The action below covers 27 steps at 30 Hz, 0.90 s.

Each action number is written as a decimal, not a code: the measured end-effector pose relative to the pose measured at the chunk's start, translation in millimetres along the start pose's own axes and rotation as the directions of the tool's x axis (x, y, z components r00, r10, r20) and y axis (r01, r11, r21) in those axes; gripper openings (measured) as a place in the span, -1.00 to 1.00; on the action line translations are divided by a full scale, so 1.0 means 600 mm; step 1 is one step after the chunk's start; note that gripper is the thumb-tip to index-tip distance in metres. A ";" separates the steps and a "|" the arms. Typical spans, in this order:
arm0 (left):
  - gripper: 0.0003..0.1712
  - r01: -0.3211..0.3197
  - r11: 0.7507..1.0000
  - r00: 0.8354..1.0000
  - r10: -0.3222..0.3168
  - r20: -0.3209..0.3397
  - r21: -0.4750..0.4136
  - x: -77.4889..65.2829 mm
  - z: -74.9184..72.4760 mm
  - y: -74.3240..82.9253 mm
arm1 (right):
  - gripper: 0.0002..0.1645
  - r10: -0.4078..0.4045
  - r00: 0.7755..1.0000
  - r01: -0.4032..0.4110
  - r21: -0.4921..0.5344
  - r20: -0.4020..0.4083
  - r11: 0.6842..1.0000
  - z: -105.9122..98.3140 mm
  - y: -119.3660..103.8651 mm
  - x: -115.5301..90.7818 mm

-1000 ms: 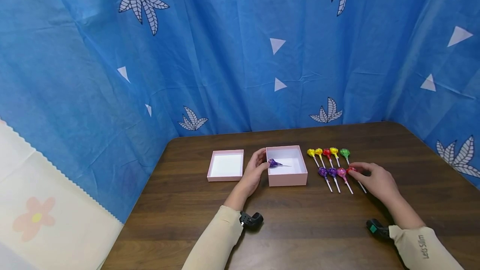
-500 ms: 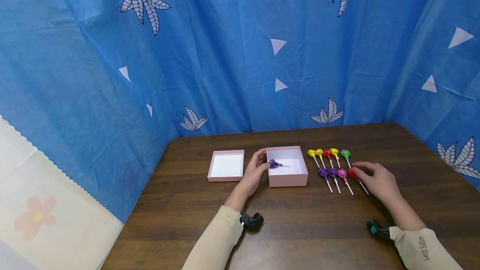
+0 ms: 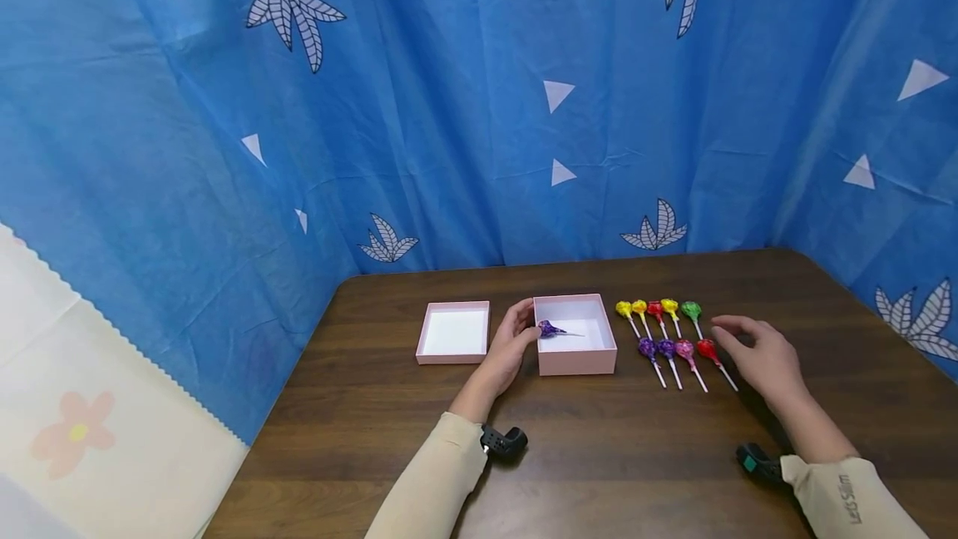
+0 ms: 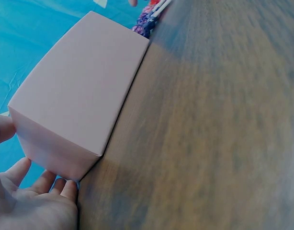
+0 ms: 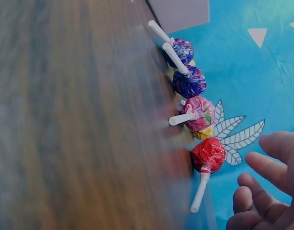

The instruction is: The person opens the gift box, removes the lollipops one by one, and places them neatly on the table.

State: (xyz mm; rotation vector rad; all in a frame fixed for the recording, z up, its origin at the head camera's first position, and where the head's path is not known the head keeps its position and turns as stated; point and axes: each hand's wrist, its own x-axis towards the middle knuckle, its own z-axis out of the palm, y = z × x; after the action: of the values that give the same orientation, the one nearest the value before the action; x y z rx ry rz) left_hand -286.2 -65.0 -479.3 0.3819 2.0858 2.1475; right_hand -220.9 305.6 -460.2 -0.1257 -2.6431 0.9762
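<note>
My left hand [image 3: 512, 346] rests against the left side of a pink open-topped box [image 3: 576, 363]. In the left wrist view the thumb touches near the top edge of the box wall [image 4: 56, 148], with the other fingers lower against it. Inside lies one purple-wrapped lollipop [image 3: 550, 328], its stick pointing right. My right hand [image 3: 765, 353] holds nothing and hovers just right of a red lollipop [image 3: 707, 348], fingers apart and loosely bent. That red one ends the near row, beside a pink lollipop [image 5: 199, 113] and two purple lollipops [image 5: 189, 81].
Behind is a far row: two yellow lollipops [image 3: 624, 309] at left, a red one [image 3: 655, 309], another yellow and a green lollipop [image 3: 691, 310]. Left of the box lies a pink-rimmed white lid [image 3: 453, 333]. A blue curtain [image 3: 479, 123] hangs behind the wooden table [image 3: 599, 456].
The right hand's fingertips have drawn back to the right from the red lollipop, which now lies let go at the end of the near row. The left hand keeps its place.
</note>
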 end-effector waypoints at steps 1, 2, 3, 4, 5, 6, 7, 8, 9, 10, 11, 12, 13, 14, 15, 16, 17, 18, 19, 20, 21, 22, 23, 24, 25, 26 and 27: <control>-0.34 -0.001 1.000 1.000 0.001 0.001 -0.002 0.000 0.001 0.000 | -0.46 -0.002 1.000 0.002 0.002 -0.012 1.000 -0.001 -0.002 0.000; -0.34 0.001 1.000 1.000 -0.001 0.001 -0.004 -0.001 0.001 0.000 | -0.47 -0.006 1.000 0.006 0.007 -0.018 1.000 -0.004 -0.005 0.000; -0.34 0.003 1.000 1.000 -0.003 0.001 -0.006 -0.001 0.001 0.000 | -0.48 -0.009 1.000 0.010 0.007 -0.024 1.000 -0.006 -0.008 0.000; -0.33 0.008 1.000 1.000 -0.008 0.002 -0.010 -0.001 0.002 0.000 | -0.48 -0.016 0.999 0.016 0.008 -0.030 1.000 -0.009 -0.012 0.000; -0.33 0.005 1.000 1.000 -0.005 0.003 -0.009 -0.001 0.002 0.000 | -0.49 -0.024 0.999 0.024 0.009 -0.036 1.000 -0.012 -0.016 0.000; -0.33 0.003 1.000 1.000 -0.003 0.005 -0.009 -0.001 0.002 0.001 | -0.50 -0.033 0.999 0.034 0.008 -0.041 0.999 -0.015 -0.020 0.000; -0.33 0.002 1.000 1.000 -0.002 0.005 -0.007 0.000 0.002 0.001 | -0.50 -0.041 0.998 0.041 0.011 -0.042 0.999 -0.018 -0.025 0.000; -0.32 0.000 1.000 1.000 0.000 0.005 -0.006 0.000 0.002 0.000 | -0.50 -0.048 0.998 0.048 0.016 -0.041 0.999 -0.021 -0.029 0.000; -0.32 -0.004 1.000 1.000 0.004 0.005 -0.005 0.001 0.002 0.000 | -0.50 -0.054 0.998 0.055 0.024 -0.041 0.998 -0.024 -0.034 0.000; -0.32 -0.007 1.000 1.000 0.007 0.004 -0.004 0.002 0.002 0.000 | -0.49 -0.059 0.998 0.060 0.033 -0.038 0.998 -0.027 -0.038 0.000; -0.32 -0.011 1.000 1.000 0.011 0.004 -0.003 0.002 0.002 -0.001 | -0.48 -0.064 0.997 0.065 0.037 -0.035 0.997 -0.029 -0.042 0.001; -0.32 -0.011 1.000 1.000 0.011 0.004 -0.003 0.003 0.001 -0.001 | -0.47 -0.066 0.997 0.067 0.044 -0.031 0.997 -0.032 -0.046 0.001; -0.33 -0.012 1.000 1.000 0.012 0.004 -0.001 0.003 0.001 0.000 | -0.47 -0.071 0.997 0.072 0.051 -0.027 0.996 -0.034 -0.050 0.002; -0.33 -0.013 1.000 1.000 0.013 0.006 0.001 0.004 0.000 0.000 | -0.46 -0.072 0.997 0.073 0.057 -0.020 0.996 -0.035 -0.055 0.002; -0.33 -0.013 1.000 1.000 0.013 0.007 0.004 0.004 0.000 0.001 | -0.46 -0.073 0.997 0.074 0.064 -0.013 0.995 -0.036 -0.060 0.003; -0.33 -0.013 1.000 1.000 0.013 0.007 0.006 0.003 0.000 0.002 | -0.45 -0.073 0.997 0.073 0.072 -0.005 0.995 -0.037 -0.065 0.004; -0.33 -0.013 1.000 1.000 0.013 0.008 0.007 0.003 0.000 0.002 | -0.45 -0.075 0.997 0.075 0.082 0.004 0.994 -0.037 -0.071 0.004; -0.33 -0.012 1.000 1.000 0.012 0.007 0.009 0.003 -0.001 0.002 | -0.44 -0.079 0.997 0.078 0.093 0.012 0.993 -0.038 -0.078 0.005; -0.33 -0.013 1.000 1.000 0.013 0.007 0.008 0.002 -0.001 0.003 | -0.44 -0.083 0.996 0.080 0.101 0.020 0.992 -0.037 -0.083 0.006; -0.33 -0.011 1.000 1.000 0.011 0.005 0.008 0.002 -0.001 0.003 | -0.45 -0.087 0.996 0.083 0.113 0.026 0.990 -0.037 -0.089 0.006; -0.33 -0.010 1.000 1.000 0.010 0.003 0.007 0.001 -0.001 0.003 | -0.45 -0.095 0.995 0.091 0.120 0.028 0.989 -0.036 -0.095 0.007; -0.33 -0.008 1.000 1.000 0.008 0.002 0.005 0.001 0.000 0.003 | -0.45 -0.102 0.994 0.098 0.122 0.031 0.988 -0.036 -0.100 0.008; -0.33 -0.007 1.000 1.000 0.007 0.002 0.002 0.001 0.000 0.003 | -0.45 -0.112 0.993 0.108 0.123 0.032 0.987 -0.035 -0.105 0.009; -0.33 -0.007 1.000 1.000 0.007 0.001 0.000 0.001 0.000 0.003 | -0.45 -0.120 0.992 0.115 0.126 0.034 0.985 -0.033 -0.110 0.009; -0.33 -0.007 1.000 1.000 0.007 0.002 -0.002 0.001 0.000 0.003 | -0.45 -0.126 0.991 0.120 0.130 0.039 0.984 -0.032 -0.115 0.009; -0.33 -0.006 1.000 1.000 0.006 0.002 -0.004 0.001 0.001 0.003 | -0.46 -0.133 0.990 0.126 0.131 0.043 0.983 -0.030 -0.120 0.010; -0.33 -0.008 1.000 1.000 0.008 0.003 -0.005 0.001 0.001 0.002 | -0.45 -0.139 0.989 0.132 0.134 0.048 0.982 -0.027 -0.125 0.010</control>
State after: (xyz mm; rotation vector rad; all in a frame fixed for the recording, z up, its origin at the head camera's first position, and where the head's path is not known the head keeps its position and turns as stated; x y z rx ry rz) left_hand -286.6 -64.3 -477.8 0.3928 2.0806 2.1549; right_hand -219.3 259.7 -398.5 0.1125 -2.5903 1.1170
